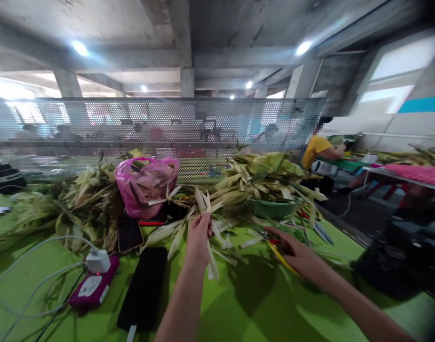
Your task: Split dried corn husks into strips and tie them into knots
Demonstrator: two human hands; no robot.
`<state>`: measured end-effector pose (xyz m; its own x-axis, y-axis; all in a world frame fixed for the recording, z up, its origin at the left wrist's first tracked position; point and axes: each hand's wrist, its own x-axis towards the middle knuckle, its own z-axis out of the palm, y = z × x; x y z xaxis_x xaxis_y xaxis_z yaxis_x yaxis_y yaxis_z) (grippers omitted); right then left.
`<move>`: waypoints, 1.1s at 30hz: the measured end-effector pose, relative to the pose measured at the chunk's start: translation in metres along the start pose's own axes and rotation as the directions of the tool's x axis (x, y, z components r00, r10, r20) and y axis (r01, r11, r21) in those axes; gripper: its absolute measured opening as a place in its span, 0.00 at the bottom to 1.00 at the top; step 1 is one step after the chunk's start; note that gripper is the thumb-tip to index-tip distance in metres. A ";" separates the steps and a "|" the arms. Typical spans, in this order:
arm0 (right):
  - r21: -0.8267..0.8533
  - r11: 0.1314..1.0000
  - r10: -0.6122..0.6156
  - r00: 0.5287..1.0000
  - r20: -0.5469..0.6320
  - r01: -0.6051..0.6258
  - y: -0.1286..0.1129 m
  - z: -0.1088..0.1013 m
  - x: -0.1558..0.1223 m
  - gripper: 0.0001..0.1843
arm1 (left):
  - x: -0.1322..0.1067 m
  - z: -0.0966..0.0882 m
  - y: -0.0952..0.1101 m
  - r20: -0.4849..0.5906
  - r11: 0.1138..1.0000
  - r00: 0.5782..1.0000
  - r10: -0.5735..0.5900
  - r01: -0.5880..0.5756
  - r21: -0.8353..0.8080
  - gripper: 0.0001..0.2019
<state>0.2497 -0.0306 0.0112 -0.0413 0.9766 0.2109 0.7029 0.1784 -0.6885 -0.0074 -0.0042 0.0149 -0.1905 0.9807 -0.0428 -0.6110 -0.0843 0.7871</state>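
In the head view, my left hand (200,230) pinches a bundle of pale dried corn husks (204,202). Strips of it fan out above the fingers and hang down below them. Off to the right, my right hand (292,251) is closed around a pliers-like tool (279,254) with red and yellow handles. Its dark metal tip points left towards the husk strips, apart from the bundle; whether its jaws are open I cannot tell. Loose husk strips (176,240) lie on the green table (260,308) beside my left hand.
A pink plastic bag (146,185), a left husk heap (85,204) and a green basin (274,209) piled with husks line the back. Nearer are a black phone (144,287), a smaller phone (130,235) and a purple power strip (94,285) with cables. A perforated metal screen (210,123) stands behind.
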 end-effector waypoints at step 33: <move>-0.287 0.882 -0.367 0.927 0.082 0.374 -0.052 0.038 0.001 0.25 | -0.007 0.007 0.013 0.069 0.903 0.952 -0.300 0.306 -0.300 0.09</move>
<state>0.1860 -0.0340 0.0207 -0.3540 0.8494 0.3914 0.8083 0.4884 -0.3290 -0.0089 -0.0106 0.0296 0.0546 0.9706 -0.2342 -0.8411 0.1711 0.5131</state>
